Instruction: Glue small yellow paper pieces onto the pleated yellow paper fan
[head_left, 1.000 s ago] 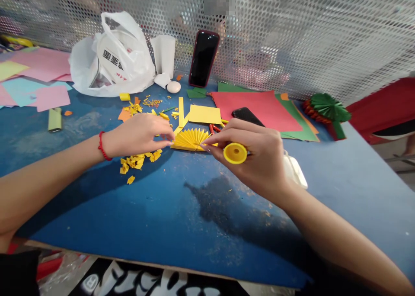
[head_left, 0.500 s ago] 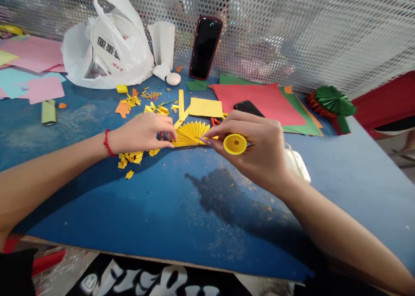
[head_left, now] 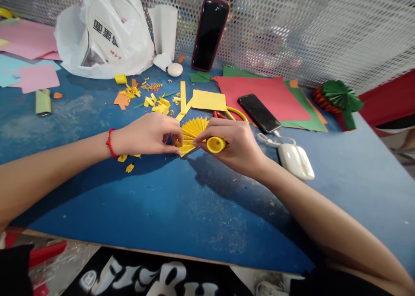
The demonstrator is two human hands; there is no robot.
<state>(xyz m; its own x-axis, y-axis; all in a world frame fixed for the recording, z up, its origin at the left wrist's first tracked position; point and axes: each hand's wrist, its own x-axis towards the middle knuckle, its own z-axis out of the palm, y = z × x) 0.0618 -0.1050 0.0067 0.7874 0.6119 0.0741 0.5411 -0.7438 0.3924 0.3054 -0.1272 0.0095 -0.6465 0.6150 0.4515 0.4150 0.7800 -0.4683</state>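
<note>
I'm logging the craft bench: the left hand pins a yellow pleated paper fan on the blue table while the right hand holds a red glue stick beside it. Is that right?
Not quite. The head view shows the glue stick in the right hand is yellow, not red. The rest holds: the left hand pins the yellow pleated paper fan on the blue table.

The right hand [head_left: 235, 142] has drawn in closer to the left hand [head_left: 147, 133], and both now pinch the yellow paper fan [head_left: 192, 131] nearer together. The yellow tube [head_left: 215, 144] in the right hand has come down against the fan's base. The black phone [head_left: 259, 113] on the red paper is now uncovered.
</note>
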